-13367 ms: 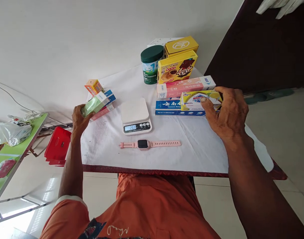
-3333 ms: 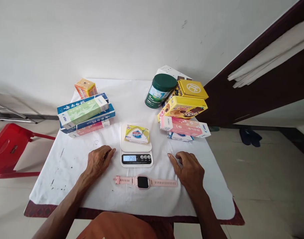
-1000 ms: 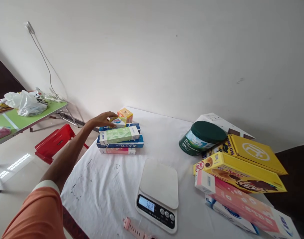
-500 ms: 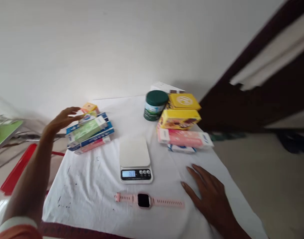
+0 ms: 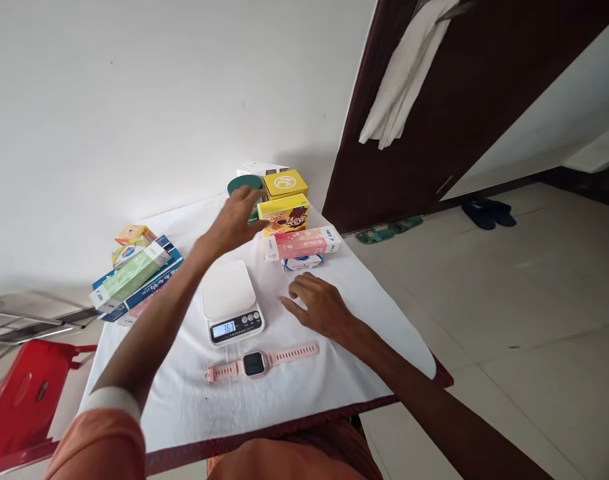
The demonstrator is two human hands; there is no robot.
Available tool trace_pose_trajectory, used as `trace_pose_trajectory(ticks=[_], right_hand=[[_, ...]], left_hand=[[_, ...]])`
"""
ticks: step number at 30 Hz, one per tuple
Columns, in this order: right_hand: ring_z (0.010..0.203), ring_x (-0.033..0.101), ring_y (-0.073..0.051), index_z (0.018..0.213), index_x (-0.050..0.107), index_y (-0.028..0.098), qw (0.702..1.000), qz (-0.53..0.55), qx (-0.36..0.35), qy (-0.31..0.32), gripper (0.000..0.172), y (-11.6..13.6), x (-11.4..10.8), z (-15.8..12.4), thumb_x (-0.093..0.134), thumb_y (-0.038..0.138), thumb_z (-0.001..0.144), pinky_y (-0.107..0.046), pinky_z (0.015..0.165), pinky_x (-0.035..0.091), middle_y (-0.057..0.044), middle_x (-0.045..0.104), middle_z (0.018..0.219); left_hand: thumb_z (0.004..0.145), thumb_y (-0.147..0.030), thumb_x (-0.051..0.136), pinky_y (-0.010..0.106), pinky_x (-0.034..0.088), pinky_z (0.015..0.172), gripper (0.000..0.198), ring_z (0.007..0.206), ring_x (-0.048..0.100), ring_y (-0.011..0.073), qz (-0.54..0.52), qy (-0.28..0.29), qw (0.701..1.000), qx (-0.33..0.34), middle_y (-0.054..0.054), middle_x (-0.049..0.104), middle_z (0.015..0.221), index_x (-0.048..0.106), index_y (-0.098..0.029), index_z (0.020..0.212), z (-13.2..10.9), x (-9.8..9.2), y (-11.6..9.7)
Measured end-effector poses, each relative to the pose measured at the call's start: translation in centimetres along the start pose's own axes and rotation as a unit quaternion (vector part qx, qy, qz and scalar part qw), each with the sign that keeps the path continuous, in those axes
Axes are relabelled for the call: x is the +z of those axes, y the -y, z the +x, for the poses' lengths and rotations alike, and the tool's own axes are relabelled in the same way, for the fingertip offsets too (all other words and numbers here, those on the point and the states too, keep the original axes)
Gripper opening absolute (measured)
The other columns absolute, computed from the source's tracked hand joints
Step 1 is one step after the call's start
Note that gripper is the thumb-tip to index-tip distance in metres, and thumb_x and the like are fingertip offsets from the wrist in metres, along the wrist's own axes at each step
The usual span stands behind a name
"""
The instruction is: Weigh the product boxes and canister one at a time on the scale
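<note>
Hands apart, both empty. Left hand (image 5: 233, 219), fingers spread, reaches far forward, fingertips just before the upright green-lidded tin (image 5: 242, 181) and beside the yellow snack box (image 5: 285, 215), whose long side runs crosswise; contact unclear. Right hand (image 5: 318, 308) lies flat on the white cloth (image 5: 184, 390) near the scale (image 5: 229, 299), well short of both

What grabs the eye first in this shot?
The left hand stretched over the white-clothed table toward the green-lidded can at the far edge. Then the white scale mid-table, platform bare and display lit, with a pink watch laid flat in front and the right hand resting palm-down beside it.
</note>
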State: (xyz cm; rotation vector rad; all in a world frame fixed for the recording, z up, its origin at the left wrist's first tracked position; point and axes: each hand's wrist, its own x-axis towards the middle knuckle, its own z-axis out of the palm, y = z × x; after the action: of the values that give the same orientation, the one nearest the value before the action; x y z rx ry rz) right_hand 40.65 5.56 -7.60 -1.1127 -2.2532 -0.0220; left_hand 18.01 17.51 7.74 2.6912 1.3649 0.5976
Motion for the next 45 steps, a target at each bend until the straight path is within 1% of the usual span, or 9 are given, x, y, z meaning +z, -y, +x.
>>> trace_pose_trajectory(ticks=[5, 13, 18, 22, 29, 34, 38, 42, 45], right_hand=[[0.065, 0.056, -0.016, 0.067, 0.049, 0.025, 0.993, 0.066, -0.015, -0.093, 0.047, -0.5, 2.6, 1.2, 0.046, 0.033, 0.113, -0.029, 0.065, 0.039, 0.000, 0.061, 0.064], [0.065, 0.051, -0.015, 0.068, 0.046, 0.026, 0.975, 0.089, 0.068, -0.193, 0.046, -2.9, 1.9, 1.3, 0.048, 0.034, 0.113, -0.028, 0.067, 0.041, 0.001, 0.054, 0.063], [0.112, 0.064, -0.030, 0.113, 0.062, 0.020, 0.913, 0.074, 0.240, -0.322, 0.031, -6.5, 0.9, 1.4, 0.045, 0.046, 0.111, -0.049, 0.101, 0.052, -0.016, 0.069, 0.114], [0.145, 0.053, -0.036, 0.159, 0.035, 0.014, 0.897, 0.149, 0.331, -0.252, 0.067, -8.2, 2.1, 1.4, 0.041, 0.060, 0.111, -0.060, 0.114, 0.048, -0.027, 0.053, 0.156], [0.126, 0.064, -0.032, 0.152, 0.040, 0.007, 0.870, 0.279, 0.354, -0.201, 0.084, -7.7, 2.0, 1.8, 0.045, 0.075, 0.103, -0.052, 0.106, 0.053, -0.030, 0.064, 0.143], [0.118, 0.065, -0.034, 0.136, 0.056, 0.013, 0.836, 0.279, 0.389, -0.270, 0.079, -7.8, 1.8, 1.2, 0.033, 0.081, 0.101, -0.052, 0.095, 0.053, -0.028, 0.063, 0.132], [0.097, 0.070, -0.036, 0.125, 0.056, 0.012, 0.771, 0.357, 0.429, -0.307, 0.097, -8.0, 2.4, 1.0, 0.020, 0.095, 0.090, -0.048, 0.069, 0.053, -0.028, 0.068, 0.115], [0.079, 0.067, -0.026, 0.112, 0.058, 0.014, 0.793, 0.339, 0.436, -0.258, 0.093, -6.9, 2.4, 1.2, 0.017, 0.094, 0.090, -0.040, 0.060, 0.046, -0.023, 0.069, 0.097], [0.069, 0.060, -0.020, 0.103, 0.060, 0.016, 0.822, 0.296, 0.428, -0.231, 0.090, -5.9, 2.2, 1.7, 0.015, 0.094, 0.091, -0.039, 0.061, 0.045, -0.014, 0.066, 0.083]], left_hand=[[0.103, -0.043, 0.066, 0.060, 0.046, 0.110, 0.042, 0.132, 0.057, 0.0432, 0.116, 0.041, 0.992, -0.022, 0.024, 0.061, 0.141, 0.059, -0.015, 0.134, 4.3, 4.8, -2.7], [0.106, -0.059, 0.055, 0.054, 0.044, 0.106, 0.052, 0.129, 0.056, 0.0416, 0.139, -0.041, 0.989, -0.024, 0.021, 0.059, 0.144, 0.053, -0.024, 0.144, 1.1, 5.0, -3.6], [0.106, -0.061, 0.053, 0.051, 0.049, 0.099, 0.048, 0.119, 0.061, 0.0387, 0.142, 0.051, 0.988, -0.013, 0.020, 0.066, 0.129, 0.062, -0.020, 0.127, -1.4, 6.5, -4.3], [0.099, -0.061, 0.067, 0.056, 0.052, 0.101, 0.060, 0.129, 0.058, 0.0431, 0.139, 0.093, 0.985, -0.038, 0.025, 0.059, 0.144, 0.056, -0.016, 0.137, -1.7, 8.6, -3.9], [0.098, -0.050, 0.074, 0.062, 0.050, 0.116, 0.056, 0.148, 0.047, 0.0407, 0.070, 0.168, 0.982, -0.055, 0.023, 0.054, 0.147, 0.055, -0.022, 0.143, -0.6, 10.0, -3.4], [0.099, -0.039, 0.076, 0.055, 0.051, 0.112, 0.054, 0.146, 0.051, 0.0352, 0.032, 0.168, 0.982, -0.075, 0.022, 0.054, 0.152, 0.054, -0.017, 0.142, -1.2, 8.5, -4.9], [0.101, -0.044, 0.074, 0.049, 0.051, 0.108, 0.046, 0.134, 0.058, 0.0302, -0.018, 0.119, 0.989, -0.083, 0.018, 0.058, 0.145, 0.057, -0.021, 0.137, -5.0, 4.4, -5.3], [0.100, -0.050, 0.073, 0.048, 0.050, 0.110, 0.047, 0.123, 0.061, 0.0287, -0.049, 0.078, 0.991, -0.101, 0.012, 0.062, 0.134, 0.056, -0.024, 0.135, -11.9, 0.1, -3.6], [0.102, -0.055, 0.068, 0.048, 0.050, 0.108, 0.047, 0.118, 0.061, 0.0290, -0.044, 0.068, 0.984, -0.158, 0.011, 0.062, 0.129, 0.056, -0.023, 0.134, -16.4, -1.2, -1.4]])
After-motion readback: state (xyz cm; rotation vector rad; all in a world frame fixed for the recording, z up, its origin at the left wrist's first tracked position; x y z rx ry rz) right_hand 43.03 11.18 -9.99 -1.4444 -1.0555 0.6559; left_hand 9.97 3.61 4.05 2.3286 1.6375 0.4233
